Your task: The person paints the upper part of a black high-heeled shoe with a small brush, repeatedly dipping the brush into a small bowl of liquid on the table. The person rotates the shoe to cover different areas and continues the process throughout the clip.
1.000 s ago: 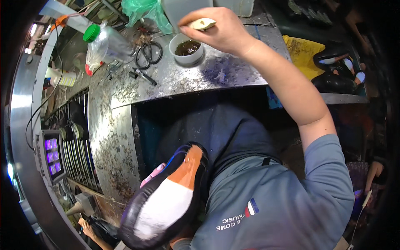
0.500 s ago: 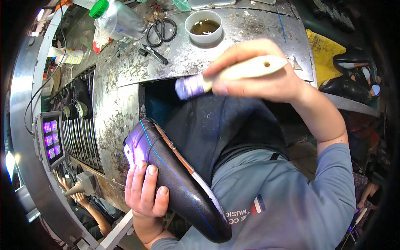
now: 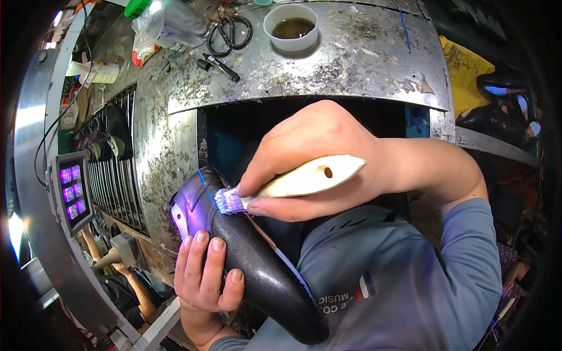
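My left hand (image 3: 208, 275) is closed round a black leather shoe (image 3: 263, 278), its toe pointing to the lower right. A blue line runs along the side of the shoe, and purple light falls on its left end. With my right hand (image 3: 316, 158) I grip a flat paintbrush (image 3: 310, 177) by its pale handle, which has a hole in it. The bristles touch the upper part of the shoe near the blue line. My palm side is hidden under the back of my right hand.
A white bowl of brown liquid (image 3: 291, 28) stands on the scuffed metal bench (image 3: 351, 73). Scissors (image 3: 229, 36), a black marker (image 3: 221, 67) and a green-capped bottle (image 3: 170, 23) lie left of it. A purple-lit lamp (image 3: 72, 192) is at left; another person's arm (image 3: 137, 289) shows below.
My right hand has come down and left, bringing the brush from the air above onto the shoe. The blue line along the shoe's front part looks fainter. My left hand keeps its hold.
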Demonstrator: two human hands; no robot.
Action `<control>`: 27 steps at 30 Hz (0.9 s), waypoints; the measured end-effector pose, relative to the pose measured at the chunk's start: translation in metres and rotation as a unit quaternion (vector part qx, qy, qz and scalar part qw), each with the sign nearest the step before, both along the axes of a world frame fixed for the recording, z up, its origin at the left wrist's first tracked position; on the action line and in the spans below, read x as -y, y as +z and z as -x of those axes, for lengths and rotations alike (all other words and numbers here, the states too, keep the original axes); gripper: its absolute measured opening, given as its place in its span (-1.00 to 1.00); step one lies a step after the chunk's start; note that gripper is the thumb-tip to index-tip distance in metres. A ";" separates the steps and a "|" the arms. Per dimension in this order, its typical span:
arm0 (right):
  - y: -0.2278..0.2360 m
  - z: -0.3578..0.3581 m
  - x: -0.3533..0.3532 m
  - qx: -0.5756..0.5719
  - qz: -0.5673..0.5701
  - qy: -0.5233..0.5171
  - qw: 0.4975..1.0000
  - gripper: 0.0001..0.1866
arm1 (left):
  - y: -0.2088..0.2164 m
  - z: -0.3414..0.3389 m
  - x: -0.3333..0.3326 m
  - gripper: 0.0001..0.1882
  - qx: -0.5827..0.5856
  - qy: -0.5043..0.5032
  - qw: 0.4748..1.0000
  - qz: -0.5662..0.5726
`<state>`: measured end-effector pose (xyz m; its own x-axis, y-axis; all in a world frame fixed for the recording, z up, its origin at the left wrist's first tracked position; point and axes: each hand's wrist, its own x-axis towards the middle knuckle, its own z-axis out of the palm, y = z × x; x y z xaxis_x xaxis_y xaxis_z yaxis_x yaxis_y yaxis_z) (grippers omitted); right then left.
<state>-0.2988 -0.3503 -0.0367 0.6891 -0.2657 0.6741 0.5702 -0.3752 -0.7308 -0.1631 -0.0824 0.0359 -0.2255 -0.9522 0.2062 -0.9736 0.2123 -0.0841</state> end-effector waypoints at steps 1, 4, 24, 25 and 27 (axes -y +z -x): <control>-0.001 -0.005 0.000 0.013 0.001 0.000 1.000 -0.85 | 0.000 0.000 -0.001 -0.66 -0.003 0.006 1.000 -0.005; -0.001 -0.011 -0.002 -0.001 -0.001 0.014 1.000 -0.85 | -0.001 0.002 -0.005 -0.65 -0.008 0.017 1.000 -0.006; 0.008 -0.010 -0.006 -0.127 -0.092 0.196 0.968 -0.93 | -0.001 0.008 -0.016 -0.66 -0.015 0.059 0.998 -0.023; 0.009 -0.008 -0.006 -0.133 -0.104 0.202 0.965 -0.93 | -0.001 0.008 -0.015 -0.66 -0.014 0.060 0.998 -0.022; 0.012 -0.004 -0.004 -0.150 -0.112 0.210 0.960 -0.93 | -0.001 0.007 -0.014 -0.66 -0.013 0.058 0.998 -0.019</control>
<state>-0.2944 -0.3458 -0.0251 0.9210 -0.0369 0.3879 0.3889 0.0271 -0.9209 -0.1702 -0.0680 0.0348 -0.1081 -0.9788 0.1737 -0.9935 0.1003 -0.0529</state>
